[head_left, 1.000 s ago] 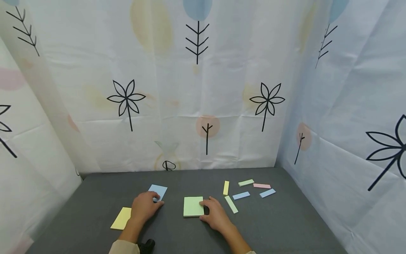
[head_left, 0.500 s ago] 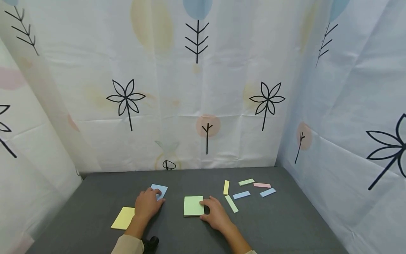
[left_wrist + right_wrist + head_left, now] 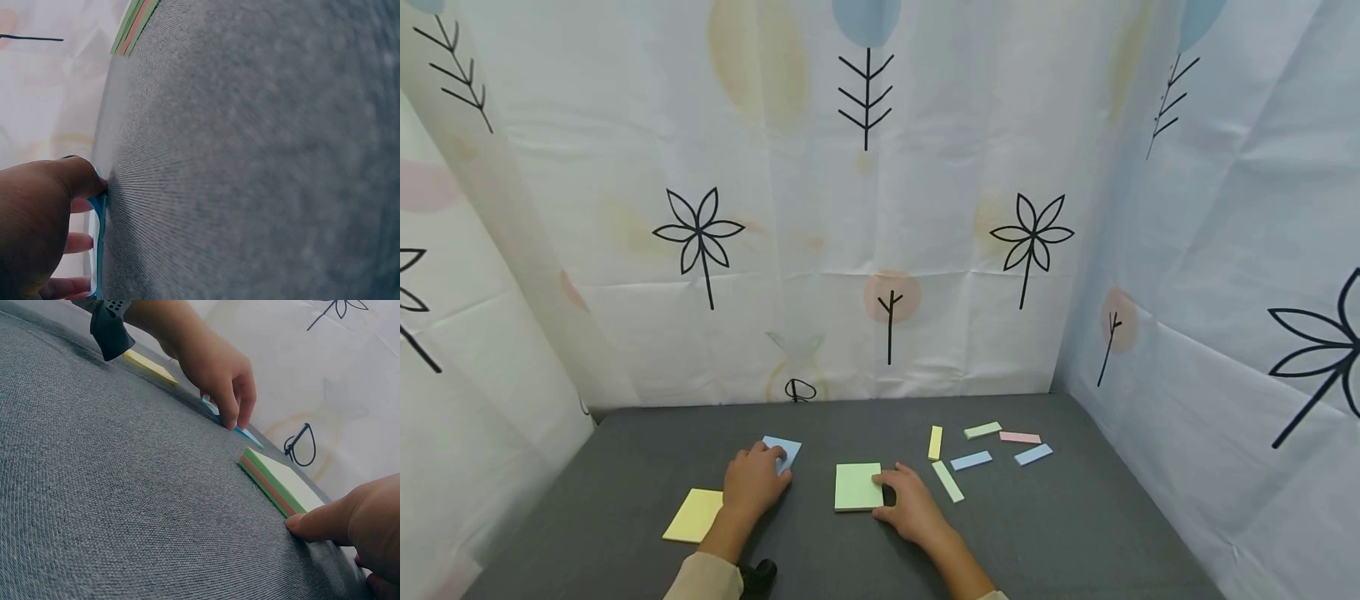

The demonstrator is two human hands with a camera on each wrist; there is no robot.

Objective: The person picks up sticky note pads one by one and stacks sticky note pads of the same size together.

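Note:
In the head view my left hand (image 3: 755, 482) pinches the blue sticky note pad (image 3: 786, 450) by its near edge, thumb and fingers curled over it. The left wrist view shows this blue pad (image 3: 100, 244) thin and slightly bowed between thumb and fingers, low over the cloth. At the centre lies a thick green sticky note stack (image 3: 857, 487); its side in the right wrist view shows a pink layer between green ones. My right hand (image 3: 912, 505) holds that stack at its right side, thumb at the near corner. A yellow sticky note pad (image 3: 692, 515) lies left, partly behind my left forearm.
Several narrow sticky strips lie at the right, among them a yellow strip (image 3: 935, 443), a pink strip (image 3: 1020, 438) and a blue strip (image 3: 1033, 455). A grey cloth covers the table (image 3: 1037, 542). White patterned curtains (image 3: 955, 333) stand behind and at both sides.
My left hand has shifted slightly right with the blue pad, uncovering more of the yellow pad. The right hand and green stack have stayed in place.

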